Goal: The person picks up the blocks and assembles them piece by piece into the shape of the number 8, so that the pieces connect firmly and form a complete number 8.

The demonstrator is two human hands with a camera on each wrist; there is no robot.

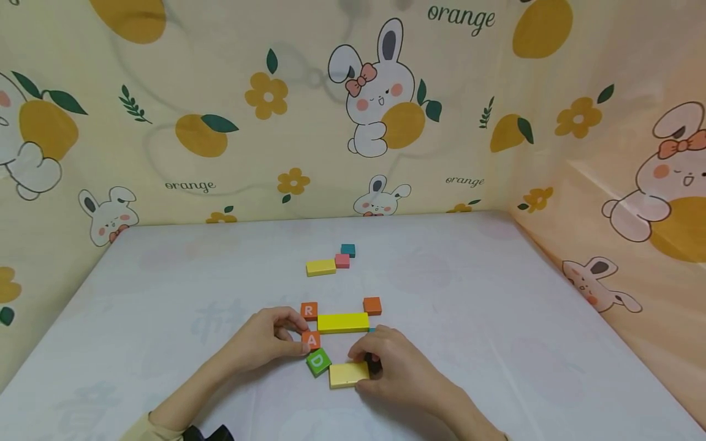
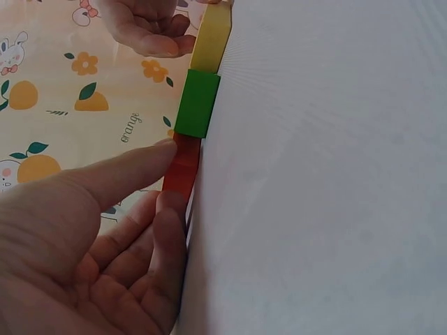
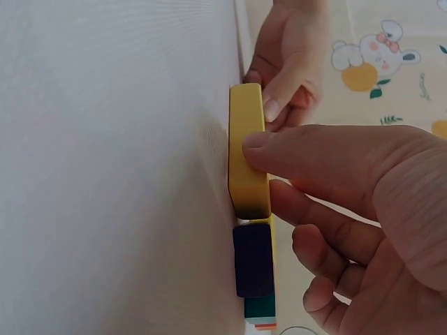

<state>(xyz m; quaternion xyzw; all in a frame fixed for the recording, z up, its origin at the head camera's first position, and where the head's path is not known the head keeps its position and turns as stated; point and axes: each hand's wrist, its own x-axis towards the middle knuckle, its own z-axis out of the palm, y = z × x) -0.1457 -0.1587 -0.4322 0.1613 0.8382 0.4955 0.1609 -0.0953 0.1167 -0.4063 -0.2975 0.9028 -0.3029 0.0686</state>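
Note:
My left hand (image 1: 270, 337) pinches an orange block lettered A (image 1: 311, 340) between thumb and fingertips. In the left wrist view its red-orange side (image 2: 183, 164) shows between them, with a green block (image 2: 198, 103) right beyond. That green block, lettered D (image 1: 318, 362), lies turned at an angle below the A block. A pale yellow block (image 1: 344, 375) lies beside it, and my right hand (image 1: 399, 367) grips its right end, thumb on the near side (image 3: 248, 164). Close by that end is a dark block (image 3: 253, 259), partly hidden by the right hand in the head view.
A long bright yellow block (image 1: 343, 323) lies between the hands, with an orange R block (image 1: 309, 311) and a plain orange block (image 1: 372, 305) near its ends. Farther back lie a yellow (image 1: 321, 267), a pink (image 1: 342, 261) and a teal block (image 1: 348, 250). Printed cloth (image 1: 314, 122) walls the table.

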